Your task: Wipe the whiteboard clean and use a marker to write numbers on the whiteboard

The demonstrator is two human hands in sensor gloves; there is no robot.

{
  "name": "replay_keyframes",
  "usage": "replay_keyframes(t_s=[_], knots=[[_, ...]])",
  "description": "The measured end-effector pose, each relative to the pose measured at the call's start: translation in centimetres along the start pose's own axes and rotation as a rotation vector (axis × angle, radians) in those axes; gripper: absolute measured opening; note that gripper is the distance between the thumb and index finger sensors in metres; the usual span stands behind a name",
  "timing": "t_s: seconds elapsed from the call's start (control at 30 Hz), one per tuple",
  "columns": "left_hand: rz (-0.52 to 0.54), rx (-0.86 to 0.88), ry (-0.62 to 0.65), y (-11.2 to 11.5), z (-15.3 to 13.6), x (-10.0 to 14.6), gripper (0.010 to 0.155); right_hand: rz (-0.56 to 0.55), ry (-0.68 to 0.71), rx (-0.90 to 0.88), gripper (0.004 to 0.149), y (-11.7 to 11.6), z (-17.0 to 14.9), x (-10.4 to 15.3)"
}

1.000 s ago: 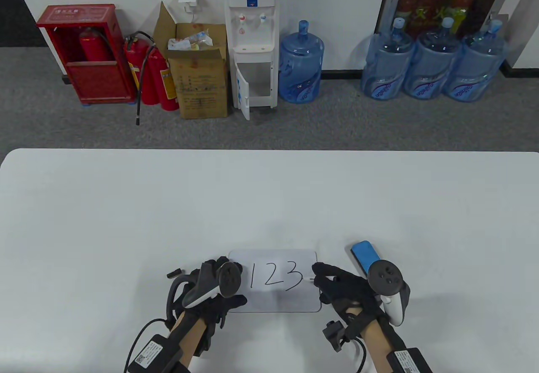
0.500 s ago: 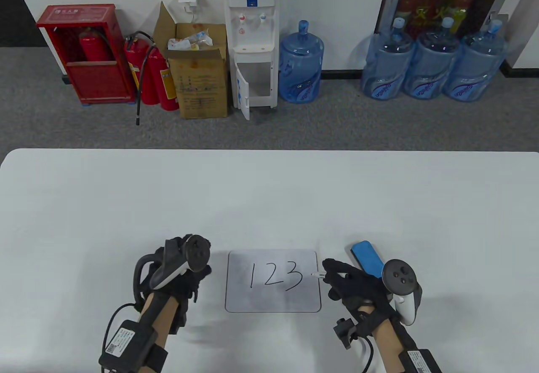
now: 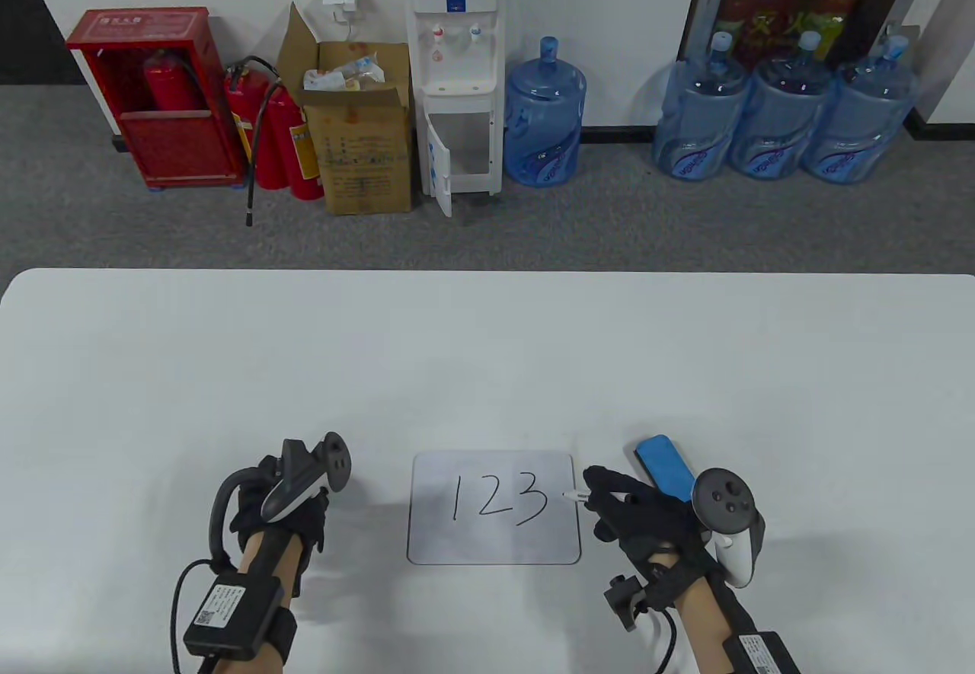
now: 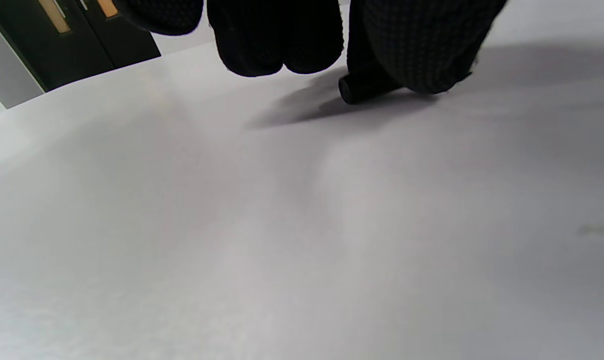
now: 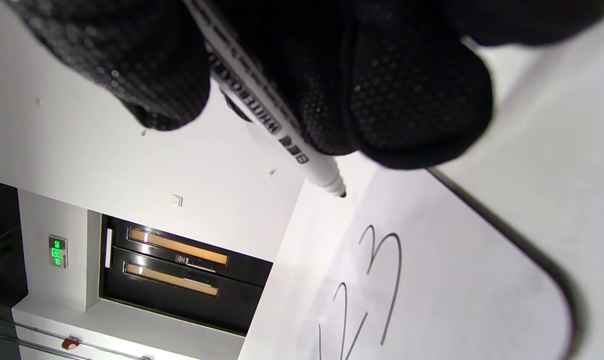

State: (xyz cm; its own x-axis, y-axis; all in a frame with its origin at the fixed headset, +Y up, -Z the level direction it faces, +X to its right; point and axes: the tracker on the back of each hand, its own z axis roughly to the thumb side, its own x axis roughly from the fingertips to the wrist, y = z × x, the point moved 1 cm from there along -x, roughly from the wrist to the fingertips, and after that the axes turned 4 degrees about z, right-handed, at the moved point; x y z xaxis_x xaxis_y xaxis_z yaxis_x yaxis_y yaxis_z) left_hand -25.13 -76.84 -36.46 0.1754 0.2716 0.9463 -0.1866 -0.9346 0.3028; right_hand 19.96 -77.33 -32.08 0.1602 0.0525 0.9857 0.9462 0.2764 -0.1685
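Observation:
The small whiteboard (image 3: 493, 537) lies flat near the table's front edge with "123" written on it in black. At its right edge my right hand (image 3: 609, 503) pinches the white marker (image 3: 573, 495). In the right wrist view the marker (image 5: 261, 100) has its tip bare, just above the whiteboard (image 5: 432, 280) beside the 3. My left hand (image 3: 314, 515) is on the table left of the board. In the left wrist view its fingers (image 4: 276, 45) curl down onto the black marker cap (image 4: 352, 90), which pokes out from under them on the table.
A blue eraser (image 3: 664, 464) lies just behind my right hand, right of the board. The white table (image 3: 487, 354) stretches far behind the board. Beyond its far edge are a water dispenser (image 3: 455, 72), water bottles and fire extinguishers on the floor.
My left hand has left the board's left edge and moved left onto the spot where the cap lay. My right hand has drawn the marker slightly right, off the 3.

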Motion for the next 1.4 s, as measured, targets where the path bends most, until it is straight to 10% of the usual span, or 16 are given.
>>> replay_keyframes(t_s=[0.4,0.9,1.4], knots=[[-0.007,0.031,0.021,-0.2,0.3,0.2,0.049,0.006,0.003,-0.046,0.056,0.1,-0.1,-0.1],[0.272,0.605,0.428,-8.7,9.3,7.9,0.049,0.050,0.036,-0.387,0.060,-1.2,-0.5,-0.2],[0.289,0.926,0.544,-5.7,12.1,8.5,0.049,0.110,0.028,-0.507,0.060,-3.3,-0.3,0.0]])
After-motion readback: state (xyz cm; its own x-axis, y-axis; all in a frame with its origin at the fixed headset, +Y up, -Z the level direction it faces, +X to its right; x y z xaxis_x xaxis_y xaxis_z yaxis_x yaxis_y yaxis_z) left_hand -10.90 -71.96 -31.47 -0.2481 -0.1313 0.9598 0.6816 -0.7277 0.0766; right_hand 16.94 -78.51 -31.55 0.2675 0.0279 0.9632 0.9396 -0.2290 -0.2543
